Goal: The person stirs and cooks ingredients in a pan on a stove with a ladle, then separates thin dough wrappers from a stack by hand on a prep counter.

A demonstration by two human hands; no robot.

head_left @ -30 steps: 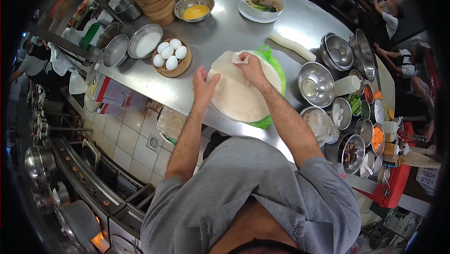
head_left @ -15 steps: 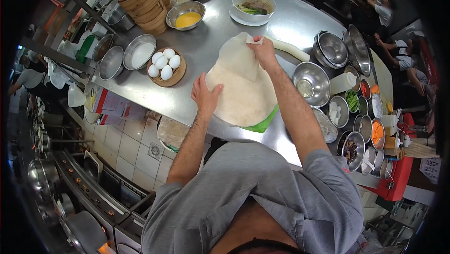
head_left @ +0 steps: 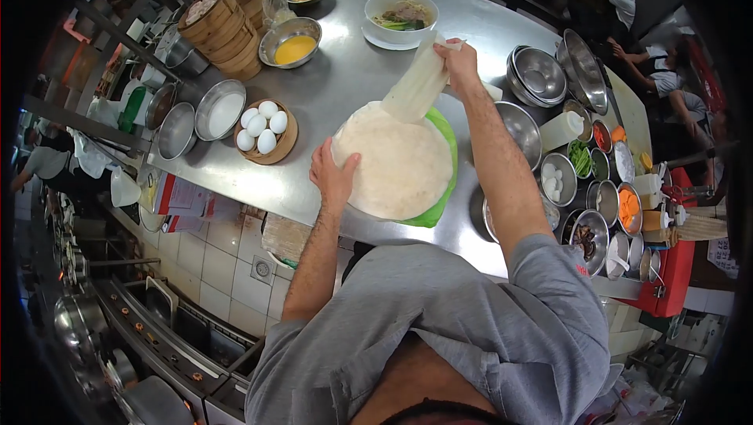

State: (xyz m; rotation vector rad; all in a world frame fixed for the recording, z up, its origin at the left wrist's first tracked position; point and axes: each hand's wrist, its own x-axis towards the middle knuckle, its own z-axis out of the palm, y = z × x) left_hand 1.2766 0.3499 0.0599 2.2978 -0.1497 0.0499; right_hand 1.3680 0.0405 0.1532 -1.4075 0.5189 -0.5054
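Head view: right hand (head_left: 461, 64) is gripping 1 sheet (head_left: 420, 84) for apparent peeling, unclenched left hand (head_left: 333, 179) touching the stack (head_left: 400, 166) at the table's (head_left: 329, 80) near edge, gentle lifting likely needed.

No word can be read with certainty. Small red lettering stands on the grey shirt (head_left: 541, 299), by the edge of the right sleeve; its letters are too small to make out. Past the right end of the bench (head_left: 329, 88), a white sheet (head_left: 722, 256) bears rows of dark figures, too blurred to tell. Below the bench's left corner, a red-and-white printed packet (head_left: 184, 196) carries fine pale lines of print on its red part, likewise illegible.
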